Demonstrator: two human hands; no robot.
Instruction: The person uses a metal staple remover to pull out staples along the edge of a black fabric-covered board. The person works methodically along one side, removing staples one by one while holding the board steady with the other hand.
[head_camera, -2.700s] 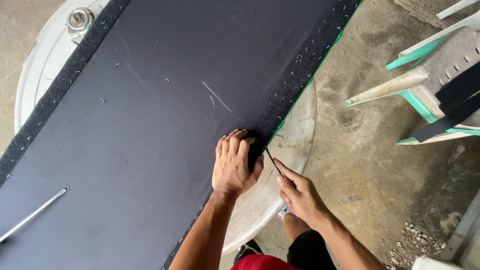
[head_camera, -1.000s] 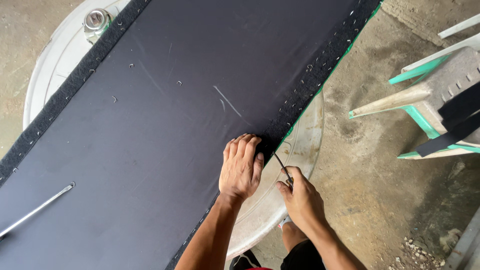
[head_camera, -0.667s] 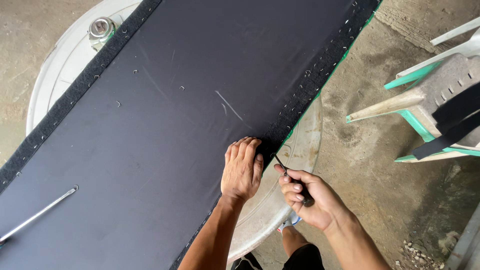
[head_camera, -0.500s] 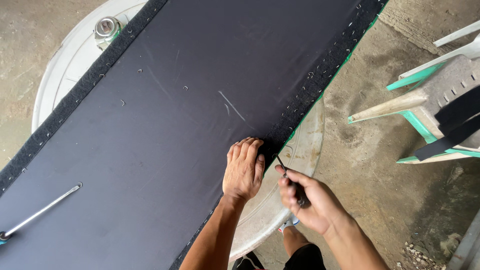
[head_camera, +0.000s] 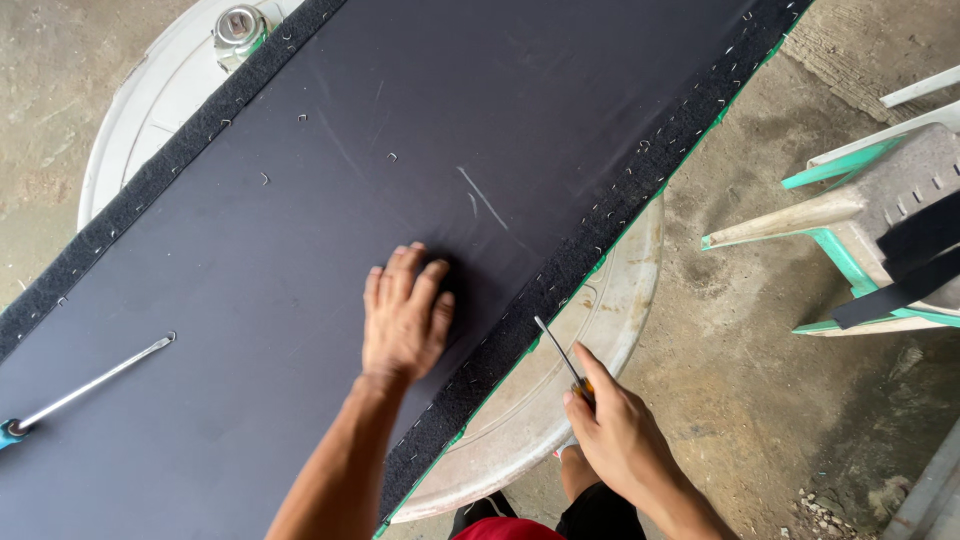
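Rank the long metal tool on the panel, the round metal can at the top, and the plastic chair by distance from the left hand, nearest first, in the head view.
From the left hand:
1. Long metal tool, lying on the black panel, on the left.
2. Round metal can, top left, on the white table.
3. Plastic chair, far right.

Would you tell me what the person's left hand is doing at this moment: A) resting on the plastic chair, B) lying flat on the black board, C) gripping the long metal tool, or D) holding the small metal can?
B: the left hand lies flat, fingers spread, on the black board, while the right hand holds a screwdriver beside the stapled felt edge.
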